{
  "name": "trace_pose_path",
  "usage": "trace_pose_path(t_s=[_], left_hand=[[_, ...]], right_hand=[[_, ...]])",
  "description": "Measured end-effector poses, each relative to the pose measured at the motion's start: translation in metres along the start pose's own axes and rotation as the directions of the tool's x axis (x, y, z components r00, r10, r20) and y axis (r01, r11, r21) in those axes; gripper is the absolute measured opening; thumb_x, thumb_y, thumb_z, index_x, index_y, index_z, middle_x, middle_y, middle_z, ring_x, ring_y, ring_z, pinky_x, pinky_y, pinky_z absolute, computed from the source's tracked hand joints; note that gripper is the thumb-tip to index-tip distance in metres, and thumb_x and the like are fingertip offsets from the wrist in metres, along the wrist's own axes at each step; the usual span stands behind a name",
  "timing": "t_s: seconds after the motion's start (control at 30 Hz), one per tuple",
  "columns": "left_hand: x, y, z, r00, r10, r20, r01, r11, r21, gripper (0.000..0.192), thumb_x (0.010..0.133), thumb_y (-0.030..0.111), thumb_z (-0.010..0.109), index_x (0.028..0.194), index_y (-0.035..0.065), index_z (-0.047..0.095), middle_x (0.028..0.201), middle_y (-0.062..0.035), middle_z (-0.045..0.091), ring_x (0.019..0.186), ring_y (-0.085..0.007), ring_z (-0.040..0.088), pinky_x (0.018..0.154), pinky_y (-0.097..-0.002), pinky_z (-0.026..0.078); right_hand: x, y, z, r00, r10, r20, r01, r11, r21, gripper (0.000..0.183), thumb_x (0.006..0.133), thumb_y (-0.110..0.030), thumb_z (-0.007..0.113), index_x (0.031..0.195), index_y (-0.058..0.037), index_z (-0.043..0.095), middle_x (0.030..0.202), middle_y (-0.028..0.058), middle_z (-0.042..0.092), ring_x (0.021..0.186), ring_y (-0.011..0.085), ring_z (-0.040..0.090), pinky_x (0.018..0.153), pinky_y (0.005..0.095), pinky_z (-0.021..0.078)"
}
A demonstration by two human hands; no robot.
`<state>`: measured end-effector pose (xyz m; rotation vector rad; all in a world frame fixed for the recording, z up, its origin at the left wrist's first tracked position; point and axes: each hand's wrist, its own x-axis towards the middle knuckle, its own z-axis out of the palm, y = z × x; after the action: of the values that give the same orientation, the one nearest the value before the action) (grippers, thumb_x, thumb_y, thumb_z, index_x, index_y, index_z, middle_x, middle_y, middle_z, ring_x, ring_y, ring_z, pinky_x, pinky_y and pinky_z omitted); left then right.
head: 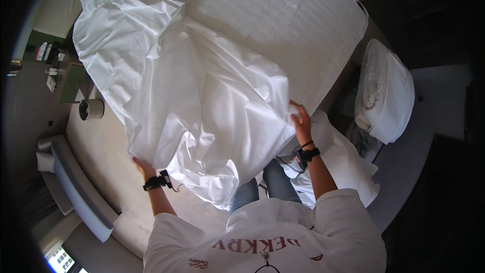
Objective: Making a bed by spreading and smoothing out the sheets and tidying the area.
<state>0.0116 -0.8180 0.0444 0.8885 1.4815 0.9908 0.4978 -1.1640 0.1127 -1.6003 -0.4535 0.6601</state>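
Note:
A rumpled white sheet (223, 94) lies bunched over the left and near part of a mattress with a quilted white cover (273, 11). Its near edge hangs down in folds before my legs. My left hand (143, 167) is at the sheet's near left edge; the fabric hides most of the fingers, so the grip does not show. At the sheet's right edge, beside the mattress side, my right hand (300, 117) is raised with bent fingers, partly blurred; whether it pinches the fabric cannot be told. Both wrists wear black straps with small devices.
More white fabric (333, 151) is heaped right of my legs. A folded white duvet (390, 94) rests farther right. At the left are a waste bin (91, 109), a desk with green drawers (72, 83) and a long grey sofa (81, 189) with a pillow (46, 162).

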Motion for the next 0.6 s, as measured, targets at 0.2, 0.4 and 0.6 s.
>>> trace_pose_path(t_s=[0.2,0.4,0.6], left_hand=[[-0.121,-0.032,0.022,0.957,-0.285,0.048,0.288,0.955,-0.072,0.078,0.089,0.062,0.029,0.140,0.0034,0.021,0.142,-0.0111,0.029,0.127,-0.0258,0.033,0.100,-0.0372,0.034],[-0.168,-0.006,0.055,0.958,-0.272,-0.087,0.247,0.942,-0.227,0.069,0.090,0.058,0.034,0.136,0.0067,0.027,0.133,-0.0088,0.040,0.116,-0.0209,0.044,0.092,-0.0326,0.041],[-0.215,0.024,0.080,0.974,-0.073,-0.214,0.021,0.972,-0.236,0.068,0.091,0.055,0.038,0.135,0.0040,0.028,0.132,-0.0105,0.040,0.119,-0.0224,0.042,0.097,-0.0353,0.037]], right_hand=[[0.010,-0.005,0.070,0.374,0.379,0.847,0.555,0.640,-0.531,0.048,0.077,-0.009,0.054,0.124,-0.0147,0.048,0.130,0.0152,0.045,0.099,0.0328,0.057,0.080,0.0371,0.0487],[0.061,0.058,0.078,0.614,0.425,0.665,-0.071,0.869,-0.489,0.059,0.076,-0.022,0.064,0.129,-0.0099,0.040,0.117,0.0186,0.052,0.092,0.0289,0.060,0.081,0.0359,0.0483],[0.101,0.080,0.160,0.930,-0.064,0.363,0.229,0.872,-0.433,0.072,0.068,-0.019,0.073,0.128,-0.0063,0.035,0.111,0.0148,0.054,0.103,0.0317,0.053,0.084,0.0370,0.0458]])
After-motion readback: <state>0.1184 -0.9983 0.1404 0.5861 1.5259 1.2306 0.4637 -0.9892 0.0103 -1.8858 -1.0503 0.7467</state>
